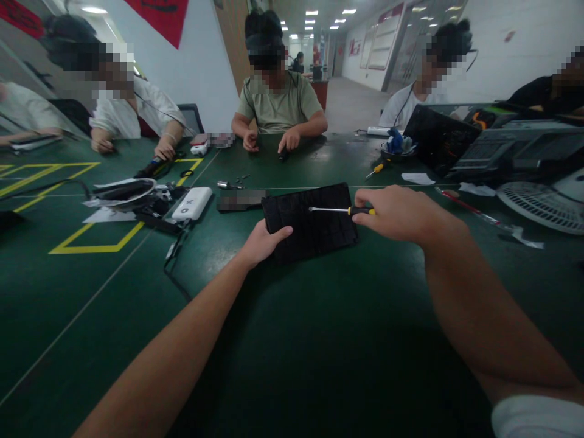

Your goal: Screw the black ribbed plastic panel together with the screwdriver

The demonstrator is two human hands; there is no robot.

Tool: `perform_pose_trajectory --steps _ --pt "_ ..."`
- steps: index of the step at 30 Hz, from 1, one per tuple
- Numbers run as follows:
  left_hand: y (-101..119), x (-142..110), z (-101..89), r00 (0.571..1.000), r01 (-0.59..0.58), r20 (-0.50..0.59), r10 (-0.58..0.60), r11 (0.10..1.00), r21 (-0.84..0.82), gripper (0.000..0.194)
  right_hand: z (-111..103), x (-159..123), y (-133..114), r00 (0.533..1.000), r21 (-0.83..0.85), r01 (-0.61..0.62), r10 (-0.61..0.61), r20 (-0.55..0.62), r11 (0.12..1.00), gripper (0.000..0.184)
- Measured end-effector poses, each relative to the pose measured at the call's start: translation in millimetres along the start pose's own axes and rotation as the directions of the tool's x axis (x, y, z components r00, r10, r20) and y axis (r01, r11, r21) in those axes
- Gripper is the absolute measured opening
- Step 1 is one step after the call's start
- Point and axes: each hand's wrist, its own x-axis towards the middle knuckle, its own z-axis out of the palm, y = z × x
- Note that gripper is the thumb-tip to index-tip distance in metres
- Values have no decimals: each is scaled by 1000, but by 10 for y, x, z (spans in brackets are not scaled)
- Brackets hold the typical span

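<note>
My left hand (265,243) grips the near left corner of a flat black rectangular panel (314,234), thumb on top and fingers hidden beneath. The panel is tilted slightly above the green table. In my right hand (395,213) is a screwdriver (337,210) with a black and yellow handle, held level. Its metal shaft points left across the panel, the tip over the panel's middle; whether it touches cannot be seen. Just behind the panel's left side lies a dark flat object (239,201), partly blurred out. A few small metal parts (232,184) lie beyond it.
A white power bank (192,204) and a heap of cables and parts (137,194) lie left. On the right are a white fan grille (542,207), a second screwdriver (377,169) and grey equipment cases (515,149). Several people sit across the green table (319,340).
</note>
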Motion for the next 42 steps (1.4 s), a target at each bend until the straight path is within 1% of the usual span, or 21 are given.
perform_pose_trajectory --steps 5,11,18,26,30,34,36,42 --pt "8 -3 7 1000 7 -1 -7 1000 21 50 13 3 18 1000 -7 10 -10 -24 1000 39" --pt "-9 15 10 1000 -9 4 9 999 43 52 34 1 24 999 -39 14 -15 -33 999 39" --pt "-17 21 9 1000 -21 12 20 999 47 47 36 9 27 1000 -32 17 -17 -19 999 40" --pt "-8 9 6 1000 -10 1 10 999 33 51 12 17 8 1000 -40 1 0 21 999 49" --pt "-6 8 4 1000 1 3 -1 999 42 50 5 28 3 998 -23 -9 10 56 1000 55" --pt "-1 5 6 1000 -10 -2 10 999 42 47 3 28 -4 997 -1 -30 30 70 1000 57" --pt "3 4 9 1000 -13 3 13 999 31 48 5 25 -3 997 11 -28 28 66 1000 55" --pt "0 11 10 1000 -12 3 11 999 37 51 37 32 29 999 -1 -20 20 29 1000 41"
